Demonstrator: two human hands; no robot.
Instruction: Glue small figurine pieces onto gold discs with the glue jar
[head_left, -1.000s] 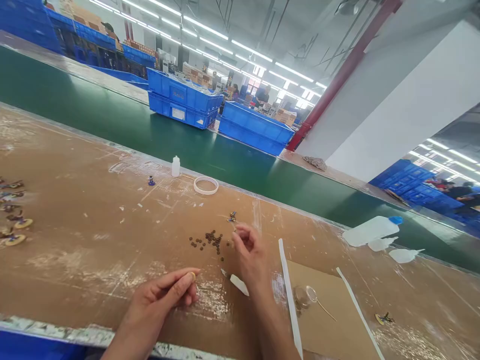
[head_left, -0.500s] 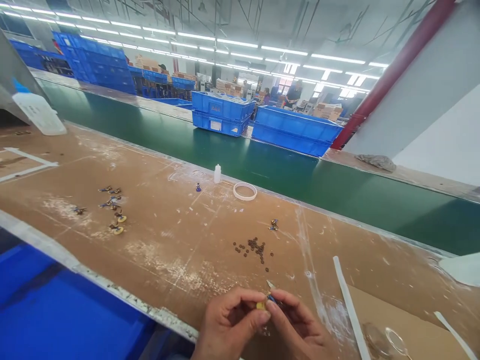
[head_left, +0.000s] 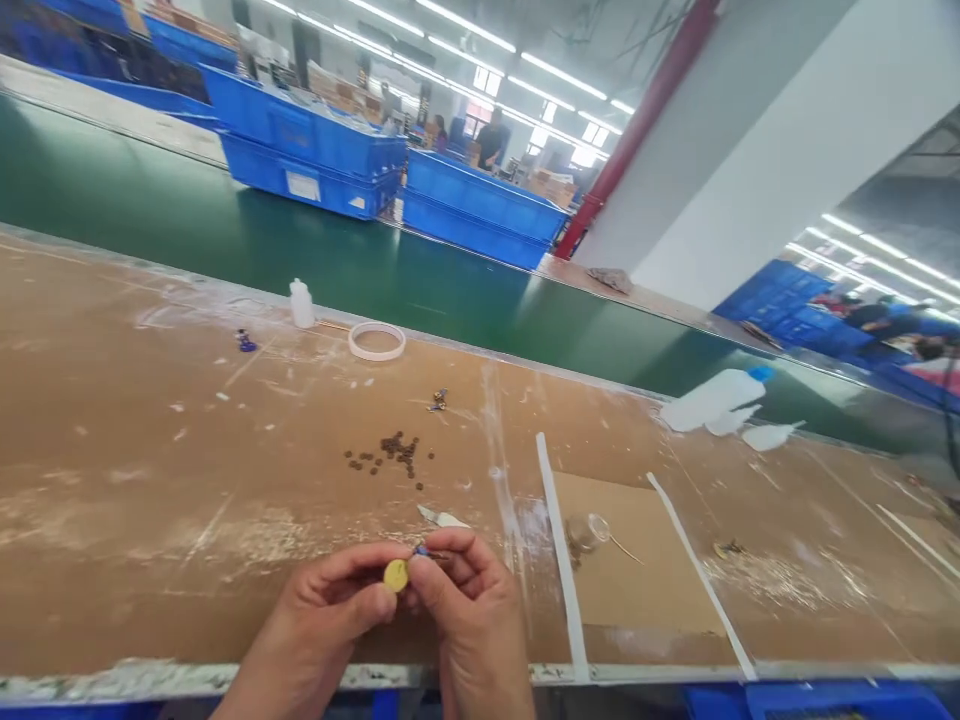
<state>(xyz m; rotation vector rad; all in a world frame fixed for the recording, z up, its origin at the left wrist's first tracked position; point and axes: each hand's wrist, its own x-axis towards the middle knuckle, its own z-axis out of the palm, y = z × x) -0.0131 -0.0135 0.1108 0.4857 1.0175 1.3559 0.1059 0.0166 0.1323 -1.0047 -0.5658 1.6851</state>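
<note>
Over the brown workbench [head_left: 150,440], left hand [head_left: 322,620] pinches a yellow disc [head_left: 395,575] face-up toward the camera, right hand [head_left: 469,610] gripping its blue pin [head_left: 421,550].

A factory assembly hall is being shown: a green conveyor belt [head_left: 420,285], stacked blue crates [head_left: 300,150], and strip lighting [head_left: 465,30] overhead.

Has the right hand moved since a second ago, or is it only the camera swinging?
Yes. The right hand came back toward the table's near edge, away from the pile of small dark beads, and now meets the left hand at a small yellow disc.
</note>
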